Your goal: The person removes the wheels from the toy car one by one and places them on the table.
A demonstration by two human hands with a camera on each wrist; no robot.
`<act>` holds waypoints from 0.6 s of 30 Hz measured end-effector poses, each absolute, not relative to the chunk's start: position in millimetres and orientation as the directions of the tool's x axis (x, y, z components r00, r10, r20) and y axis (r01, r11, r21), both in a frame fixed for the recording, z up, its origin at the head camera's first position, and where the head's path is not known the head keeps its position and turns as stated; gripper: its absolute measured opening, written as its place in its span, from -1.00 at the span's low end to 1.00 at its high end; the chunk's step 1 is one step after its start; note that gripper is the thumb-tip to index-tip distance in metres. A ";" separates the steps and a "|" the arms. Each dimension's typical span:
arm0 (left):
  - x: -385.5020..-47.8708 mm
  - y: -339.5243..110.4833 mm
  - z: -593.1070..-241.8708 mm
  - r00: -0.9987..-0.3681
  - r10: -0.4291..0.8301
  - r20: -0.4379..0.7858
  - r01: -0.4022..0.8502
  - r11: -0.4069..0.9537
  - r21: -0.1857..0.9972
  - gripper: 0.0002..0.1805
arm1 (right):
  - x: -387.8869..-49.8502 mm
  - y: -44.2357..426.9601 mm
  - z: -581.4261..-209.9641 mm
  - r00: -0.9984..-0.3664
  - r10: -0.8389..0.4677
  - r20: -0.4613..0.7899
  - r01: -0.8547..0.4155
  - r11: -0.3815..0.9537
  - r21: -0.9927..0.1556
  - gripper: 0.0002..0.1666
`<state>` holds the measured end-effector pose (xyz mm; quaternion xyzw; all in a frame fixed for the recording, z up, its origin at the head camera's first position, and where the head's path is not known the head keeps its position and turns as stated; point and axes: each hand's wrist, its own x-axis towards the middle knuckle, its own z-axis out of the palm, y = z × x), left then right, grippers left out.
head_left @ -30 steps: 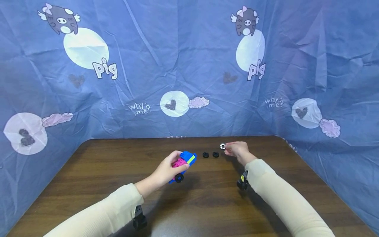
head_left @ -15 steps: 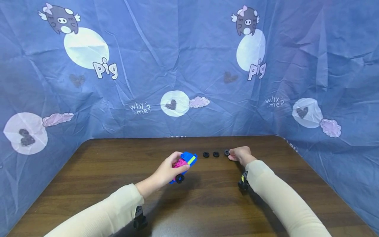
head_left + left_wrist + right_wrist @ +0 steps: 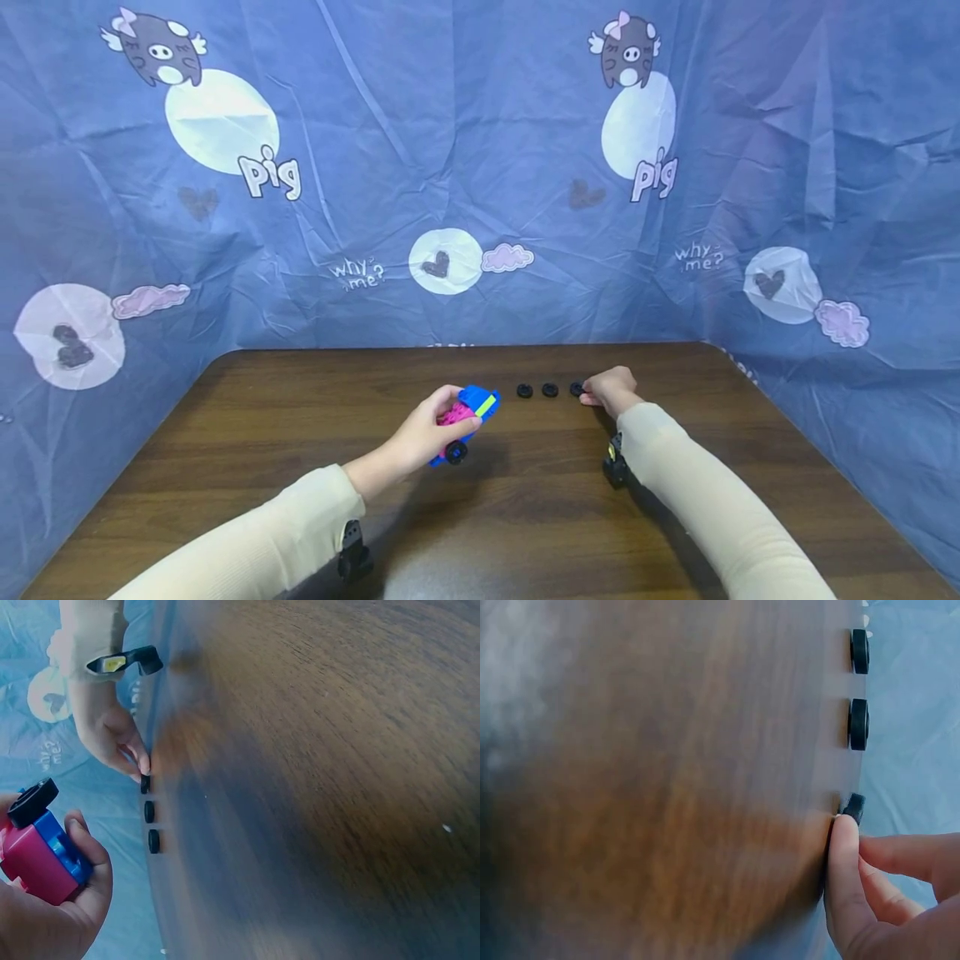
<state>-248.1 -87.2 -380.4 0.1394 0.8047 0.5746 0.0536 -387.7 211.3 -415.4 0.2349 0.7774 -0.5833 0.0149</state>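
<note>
My left hand [image 3: 422,429] grips a blue and pink toy car [image 3: 478,399] above the table, its body tilted. One black wheel [image 3: 34,802] shows on the car in the left wrist view; part of the body is hidden behind my fingers and palm. Toward the back of the table, my right hand [image 3: 613,389] pinches a small black toy wheel [image 3: 854,808] between thumb and fingertips. That wheel is slightly tilted, low at the tabletop. To its left lie two more black wheels, a middle one [image 3: 550,390] and an end one [image 3: 524,391], in a row.
The brown wooden table [image 3: 510,533] reaches back to a blue printed cloth [image 3: 480,167] that hangs behind it and along both sides. Small black devices are worn at the left wrist [image 3: 352,550] and the right wrist [image 3: 616,462].
My right hand has lowered the wheel from above the table, where its pale face showed, down to the row's right end. My left hand and the toy car have hardly moved.
</note>
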 end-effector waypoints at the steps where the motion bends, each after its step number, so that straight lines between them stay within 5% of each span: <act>1: -248.2 -86.8 -380.9 -0.955 0.287 0.075 0.163 0.298 0.941 -0.55 | -388.3 211.7 -415.2 -0.887 0.358 -0.293 0.385 0.221 -0.896 -0.41; 18: -247.3 -85.0 -383.7 -0.953 0.294 0.069 0.149 0.261 0.954 -0.56 | -387.6 217.5 -414.9 -0.899 0.301 -0.317 0.389 0.218 -0.895 -0.43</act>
